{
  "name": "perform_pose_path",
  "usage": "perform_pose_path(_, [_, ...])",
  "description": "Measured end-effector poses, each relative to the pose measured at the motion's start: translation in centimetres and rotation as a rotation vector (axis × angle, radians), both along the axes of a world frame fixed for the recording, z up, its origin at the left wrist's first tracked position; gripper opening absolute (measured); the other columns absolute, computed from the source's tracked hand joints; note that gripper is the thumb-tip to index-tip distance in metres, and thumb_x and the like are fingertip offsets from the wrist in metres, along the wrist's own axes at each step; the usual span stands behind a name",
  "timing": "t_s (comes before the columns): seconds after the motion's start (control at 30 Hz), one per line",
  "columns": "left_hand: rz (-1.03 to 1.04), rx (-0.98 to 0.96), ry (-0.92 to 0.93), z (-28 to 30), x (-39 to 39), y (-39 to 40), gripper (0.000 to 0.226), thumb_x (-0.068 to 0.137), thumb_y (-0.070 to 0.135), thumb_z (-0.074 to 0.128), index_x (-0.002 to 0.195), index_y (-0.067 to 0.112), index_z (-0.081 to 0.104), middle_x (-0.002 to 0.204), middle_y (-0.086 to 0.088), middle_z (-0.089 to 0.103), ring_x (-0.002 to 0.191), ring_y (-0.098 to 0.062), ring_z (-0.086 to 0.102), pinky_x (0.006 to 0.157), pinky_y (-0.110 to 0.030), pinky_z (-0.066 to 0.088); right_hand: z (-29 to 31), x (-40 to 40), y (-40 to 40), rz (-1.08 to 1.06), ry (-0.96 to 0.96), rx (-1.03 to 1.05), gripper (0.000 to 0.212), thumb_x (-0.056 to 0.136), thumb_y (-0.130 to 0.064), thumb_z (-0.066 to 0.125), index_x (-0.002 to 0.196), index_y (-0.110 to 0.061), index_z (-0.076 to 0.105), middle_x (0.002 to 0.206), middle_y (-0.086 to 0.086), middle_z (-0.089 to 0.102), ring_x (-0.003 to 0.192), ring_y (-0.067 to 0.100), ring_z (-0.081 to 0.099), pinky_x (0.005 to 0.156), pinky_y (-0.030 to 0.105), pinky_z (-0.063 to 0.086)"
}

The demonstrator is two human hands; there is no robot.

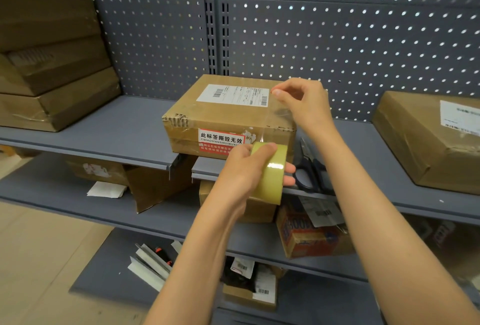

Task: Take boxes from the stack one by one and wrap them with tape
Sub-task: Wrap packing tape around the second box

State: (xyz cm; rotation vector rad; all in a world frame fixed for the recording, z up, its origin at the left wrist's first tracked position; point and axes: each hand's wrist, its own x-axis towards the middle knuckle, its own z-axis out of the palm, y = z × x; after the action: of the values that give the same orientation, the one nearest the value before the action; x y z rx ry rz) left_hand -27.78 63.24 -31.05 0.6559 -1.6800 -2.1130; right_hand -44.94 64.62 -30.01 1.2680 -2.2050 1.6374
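Note:
A brown cardboard box (220,114) with a white shipping label on top and a red-and-white sticker on its front sits on the grey shelf (124,127). My left hand (244,168) grips a yellowish roll of clear tape (272,171) just below the box's front right corner. My right hand (304,103) pinches the free end of the tape strip (272,116) above the box's right top edge. The strip runs from the roll up over the box's right side. A stack of brown boxes (52,64) stands at the far left of the shelf.
Black-handled scissors (311,171) lie on the shelf right of the box, under my right forearm. Another labelled box (428,140) sits at the far right. Lower shelves hold boxes, papers and a colourful carton (309,236). A pegboard wall (337,25) backs the shelf.

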Motion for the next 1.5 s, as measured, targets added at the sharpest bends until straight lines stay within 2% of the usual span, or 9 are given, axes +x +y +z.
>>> perform_pose_path(0.17, [0.01, 0.012, 0.011, -0.4, -0.6, 0.1, 0.021, 0.102, 0.018, 0.043, 0.089, 0.01, 0.058, 0.057, -0.001, 0.068, 0.046, -0.011, 0.064, 0.045, -0.022, 0.051, -0.5, -0.7, -0.5, 0.012, 0.006, 0.037, 0.009, 0.088, -0.017, 0.066, 0.084, -0.023, 0.071, 0.078, -0.016, 0.066, 0.075, -0.005, 0.059, 0.072, 0.008, 0.045])
perform_pose_path(0.37, [0.004, 0.01, 0.024, -0.4, -1.2, -0.1, 0.021, 0.102, 0.019, 0.044, 0.093, 0.007, 0.058, 0.059, -0.002, 0.069, 0.048, -0.011, 0.065, 0.047, -0.021, 0.052, -0.9, -1.8, -1.0, 0.006, -0.013, 0.067, 0.007, 0.087, -0.019, 0.067, 0.085, -0.022, 0.073, 0.081, -0.011, 0.068, 0.076, 0.0, 0.06, 0.074, 0.015, 0.046])
perform_pose_path(0.6, [-0.002, 0.019, 0.028, -0.8, -1.2, -0.3, 0.021, 0.101, 0.02, 0.045, 0.09, 0.008, 0.058, 0.059, -0.002, 0.07, 0.049, -0.011, 0.066, 0.049, -0.023, 0.053, -1.8, -1.7, -1.1, -0.021, -0.013, 0.11, 0.009, 0.087, -0.018, 0.068, 0.093, -0.017, 0.075, 0.084, -0.01, 0.067, 0.072, -0.006, 0.055, 0.066, 0.0, 0.037])
perform_pose_path(0.83, [-0.008, 0.024, 0.033, -1.1, -1.2, -0.3, 0.02, 0.101, 0.02, 0.045, 0.092, 0.008, 0.059, 0.06, -0.002, 0.07, 0.048, -0.011, 0.065, 0.048, -0.022, 0.053, -1.7, -1.8, -1.2, -0.034, -0.07, 0.226, 0.013, 0.086, -0.018, 0.069, 0.097, -0.014, 0.075, 0.101, -0.004, 0.072, 0.09, 0.001, 0.059, 0.082, 0.008, 0.04])
perform_pose_path(1.03, [0.031, 0.024, 0.054, -1.6, -1.2, 0.0, 0.025, 0.1, 0.025, 0.047, 0.106, 0.003, 0.057, 0.065, -0.005, 0.071, 0.048, -0.015, 0.065, 0.049, -0.024, 0.053, -1.8, -1.1, -1.2, -0.131, -0.106, 0.116, 0.04, 0.093, -0.01, 0.052, 0.132, -0.017, 0.054, 0.095, -0.004, 0.064, 0.098, 0.011, 0.053, 0.085, 0.014, 0.036])
perform_pose_path(1.17, [0.05, 0.015, 0.051, -1.9, -1.2, 0.0, 0.035, 0.1, 0.03, 0.046, 0.114, -0.001, 0.054, 0.067, -0.007, 0.071, 0.049, -0.017, 0.065, 0.052, -0.026, 0.055, -1.0, 0.1, 0.2, -0.055, 0.022, 0.092, 0.025, 0.096, -0.024, 0.051, 0.1, -0.01, 0.072, 0.096, 0.002, 0.071, 0.08, 0.007, 0.06, 0.078, 0.019, 0.045])
perform_pose_path(1.27, [0.048, 0.035, 0.068, -2.1, -1.2, 0.1, 0.026, 0.1, 0.025, 0.047, 0.11, 0.002, 0.056, 0.066, -0.007, 0.07, 0.048, -0.018, 0.063, 0.051, -0.025, 0.054, -1.1, 1.0, 0.9, 0.085, 0.176, 0.369, 0.037, 0.101, -0.029, 0.043, 0.091, -0.005, 0.068, 0.086, 0.008, 0.07, 0.08, 0.017, 0.06, 0.077, 0.032, 0.042])
perform_pose_path(1.37, [0.044, 0.003, 0.077, -2.5, -1.1, 0.5, 0.018, 0.1, 0.021, 0.048, 0.104, 0.007, 0.058, 0.064, -0.006, 0.069, 0.05, -0.017, 0.063, 0.052, -0.023, 0.054, -1.8, 1.2, 1.1, 0.189, 0.241, 0.6, 0.041, 0.105, -0.026, 0.032, 0.138, -0.009, 0.048, 0.145, 0.003, 0.046, 0.137, 0.012, 0.036, 0.107, 0.023, 0.02])
perform_pose_path(1.5, [0.125, -0.08, 0.064, -3.2, -0.9, 0.8, 0.019, 0.098, 0.026, 0.051, 0.091, 0.013, 0.063, 0.061, -0.005, 0.069, 0.053, -0.014, 0.066, 0.056, -0.023, 0.055, -1.7, 0.8, 1.1, 0.21, 0.267, 0.718, 0.049, 0.105, -0.028, 0.025, 0.151, -0.01, 0.019, 0.159, 0.001, 0.015, 0.146, 0.009, 0.011, 0.11, 0.014, 0.002])
